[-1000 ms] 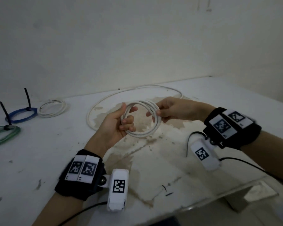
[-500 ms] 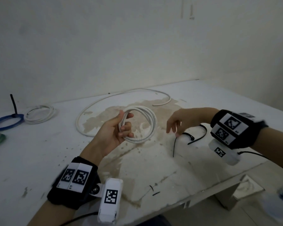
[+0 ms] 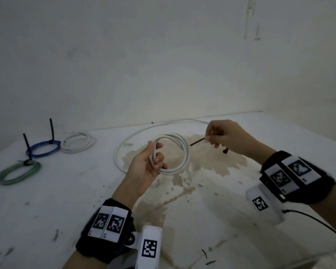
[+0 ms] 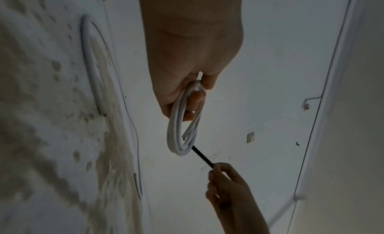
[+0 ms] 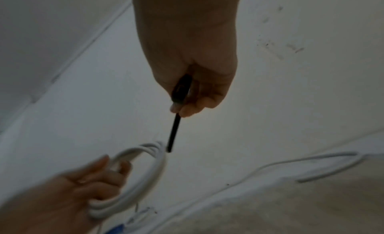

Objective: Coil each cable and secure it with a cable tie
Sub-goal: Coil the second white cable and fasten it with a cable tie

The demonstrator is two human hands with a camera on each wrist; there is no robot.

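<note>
Dim, flat, greyish light is being recorded in all three views; no hard shadows or glare are being cast. Straight edges are being bowed near the frame borders. In the right wrist view, the lower left is being smeared by motion blur.

left hand (image 3: 146, 167) gripping, right hand (image 3: 226, 139) pinching

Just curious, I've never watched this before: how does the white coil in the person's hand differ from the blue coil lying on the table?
The white coil is held up off the table in the left hand; the blue coil lies flat on the table. The blue coil already carries a black tie with its tail sticking up; the white coil has none yet, and the right hand brings a black cable tie towards it. Both are wound into round loops.
</note>
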